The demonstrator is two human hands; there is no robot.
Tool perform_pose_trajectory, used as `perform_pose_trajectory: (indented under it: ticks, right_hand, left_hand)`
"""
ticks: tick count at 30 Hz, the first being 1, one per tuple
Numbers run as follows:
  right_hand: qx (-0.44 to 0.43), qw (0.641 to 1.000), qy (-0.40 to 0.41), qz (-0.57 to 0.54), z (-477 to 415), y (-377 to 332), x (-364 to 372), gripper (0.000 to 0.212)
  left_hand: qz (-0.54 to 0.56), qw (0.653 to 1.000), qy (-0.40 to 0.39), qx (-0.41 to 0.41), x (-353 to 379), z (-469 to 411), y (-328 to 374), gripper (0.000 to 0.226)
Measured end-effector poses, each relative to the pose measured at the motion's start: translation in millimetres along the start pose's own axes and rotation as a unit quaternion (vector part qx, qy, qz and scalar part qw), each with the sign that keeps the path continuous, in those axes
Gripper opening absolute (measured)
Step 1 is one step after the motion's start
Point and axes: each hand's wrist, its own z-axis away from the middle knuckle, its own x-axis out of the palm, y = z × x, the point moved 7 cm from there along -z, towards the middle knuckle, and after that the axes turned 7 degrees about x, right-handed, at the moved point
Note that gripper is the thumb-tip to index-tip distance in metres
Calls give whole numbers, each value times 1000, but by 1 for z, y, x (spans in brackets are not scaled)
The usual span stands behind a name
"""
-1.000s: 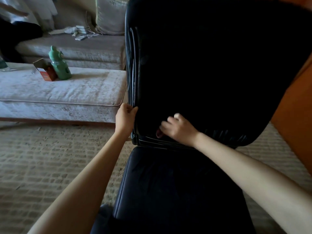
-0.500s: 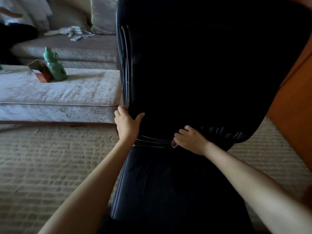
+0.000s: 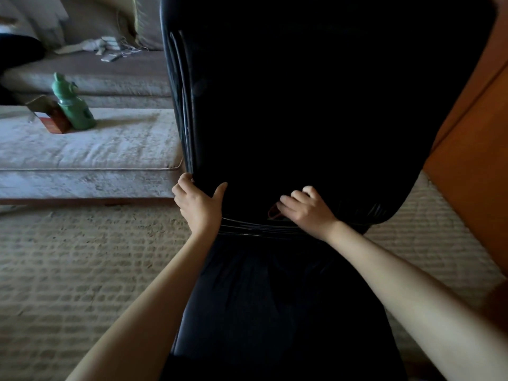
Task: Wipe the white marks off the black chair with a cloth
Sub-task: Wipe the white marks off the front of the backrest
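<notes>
**Both hands low on the backrest, cloth under the right**

Black chair stands upright in front of the person, backrest running tall up the view, seat coming toward them. Left hand clamps the backrest's left edge just above the crease, fingers wrapped behind, thumb spread on the front: bracing. Right hand sits near it, closer to the middle, fingers curled down onto a small reddish cloth. Only a scrap pokes out left of the fingers, touching the leather just above the crease. Right hand looks like the wiping one. Pale streaks run along the left edge above the left hand; marks or sheen, can't tell. If marks, they lie up and left of the cloth, so the stroke likely goes up the backrest's long axis
</notes>
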Motion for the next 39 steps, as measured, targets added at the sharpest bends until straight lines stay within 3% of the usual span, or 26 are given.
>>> perform_pose_trajectory:
  ticks: [4, 7, 10, 12, 16, 18, 19, 22, 24, 25, 26, 27, 29, 31, 33, 35, 39]
  right_hand:
    - [-55, 994, -96, 9, 22, -10, 8, 12]
    - [45, 993, -79, -81, 26, 2, -11, 22]
    - [155, 978, -77, -119, 30, 26, -40, 7]
    - [214, 965, -111, -106, 42, 44, -58, 29]
    - [389, 893, -199, -107, 84, 83, -81, 34]
    - [485, 827, -232, -164, 107, 97, -84, 33]
    - [544, 776, -236, -216, 118, 103, -87, 35]
    - [731, 540, -148, -390, 156, 116, -89, 29]
    - [803, 390, -74, -445, 175, 117, -90, 24]
    - [822, 335, -41, -459, 182, 117, -89, 22]
    - [833, 307, -14, -460, 187, 120, -86, 23]
    - [837, 307, -1, -454, 188, 123, -85, 22]
    - [824, 375, 5, -426, 182, 128, -82, 17]
    - [778, 498, 13, -382, 163, 133, -84, 25]
    - [734, 591, 16, -334, 148, 131, -80, 32]
    - [737, 611, 4, -288, 144, 125, -73, 31]
    - [748, 589, 57, -300, 148, 120, -63, 47]
  left_hand:
    - [-3, 1000, -1, -19, 0, 2, -1, 74]
    - [-10, 1000, -5, -24, 0, 3, -1, 74]
    - [-15, 999, -11, -34, 0, 3, 0, 72]
    - [-18, 999, -14, -40, -1, 3, 1, 72]
    - [-27, 998, -19, -45, -2, 2, 2, 73]
    - [-28, 998, -18, -47, -1, 3, 2, 73]
    - [-27, 998, -17, -48, -1, 3, 3, 73]
    - [-21, 999, -15, -47, 0, 3, 3, 72]
    - [-16, 999, -14, -49, 0, 4, 2, 72]
    - [-14, 999, -13, -48, 1, 4, 2, 72]
    - [-13, 999, -12, -46, 1, 4, 3, 72]
    - [-12, 999, -9, -43, 1, 4, 3, 72]
    - [-6, 999, -4, -42, 2, 5, 2, 72]
    - [2, 999, 1, -41, 2, 5, 0, 71]
    - [4, 999, 6, -40, 4, 6, -1, 71]
    - [2, 999, 10, -37, 6, 7, -3, 71]
    - [-2, 999, 7, -31, 10, 7, -7, 72]
